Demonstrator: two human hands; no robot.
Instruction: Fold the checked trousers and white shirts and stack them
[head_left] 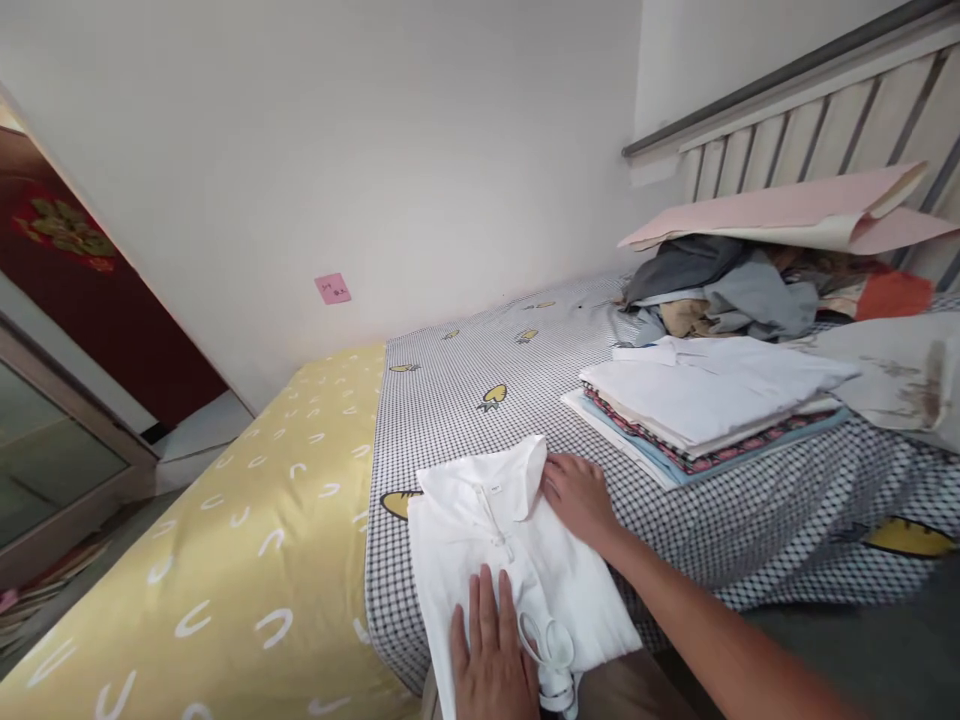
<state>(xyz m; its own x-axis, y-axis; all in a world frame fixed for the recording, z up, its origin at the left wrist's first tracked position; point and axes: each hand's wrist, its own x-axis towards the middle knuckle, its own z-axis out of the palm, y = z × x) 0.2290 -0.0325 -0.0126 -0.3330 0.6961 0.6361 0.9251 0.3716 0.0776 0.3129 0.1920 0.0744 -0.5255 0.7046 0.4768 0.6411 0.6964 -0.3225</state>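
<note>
A white collared shirt (461, 540), folded into a rectangle, lies at the bed's near edge with its collar away from me. A thin cord hangs at its neck. My left hand (495, 650) rests flat on the shirt's front, fingers stretched out. Beside it, white loops (553, 645) lie on the fabric; their exact kind is unclear. At the right side of the collar, my right hand (581, 500) has its curled fingers on the shirt's edge, with the fingertips partly hidden.
To the right sits a stack of folded clothes (720, 385), a white shirt on top. Behind it are crumpled clothes (750, 290) under a pink sheet (780, 210). A yellow patterned cover (300, 520) spans the bed's left; a railing (780, 140) stands at the right.
</note>
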